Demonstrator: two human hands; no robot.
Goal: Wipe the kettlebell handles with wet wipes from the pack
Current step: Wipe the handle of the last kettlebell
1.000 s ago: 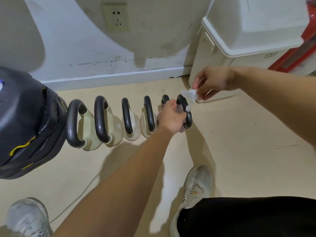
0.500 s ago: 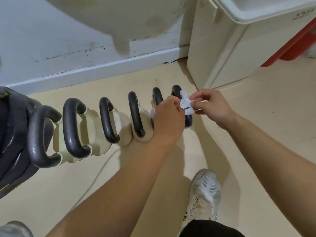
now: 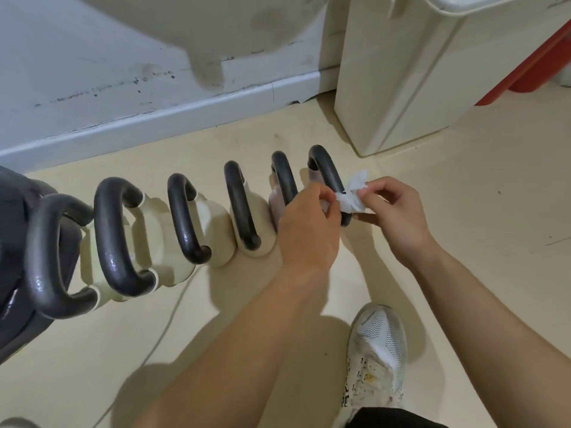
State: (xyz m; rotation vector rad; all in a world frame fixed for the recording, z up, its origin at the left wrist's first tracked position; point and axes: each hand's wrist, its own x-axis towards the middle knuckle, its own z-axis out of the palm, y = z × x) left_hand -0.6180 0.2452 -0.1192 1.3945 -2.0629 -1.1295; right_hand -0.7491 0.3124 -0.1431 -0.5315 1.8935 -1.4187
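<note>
Several cream kettlebells with dark grey handles stand in a row on the floor. The rightmost handle [image 3: 326, 171] has a crumpled white wet wipe [image 3: 352, 196] pressed against its right side. My left hand [image 3: 309, 223] and my right hand [image 3: 392, 211] both pinch the wipe, one on each side of that handle. The neighbouring handle [image 3: 282, 177] lies just behind my left hand. The wipe pack is not in sight.
A cream plastic bin [image 3: 401, 88] stands close behind and to the right of the row. A white wall with a skirting board [image 3: 154, 118] runs behind. A dark bag [image 3: 12, 242] sits at the far left. My white shoe [image 3: 375, 350] rests below my hands.
My right hand has come down from near the bin and brought the wipe onto the rightmost handle. My head has moved closer and lower over the row.
</note>
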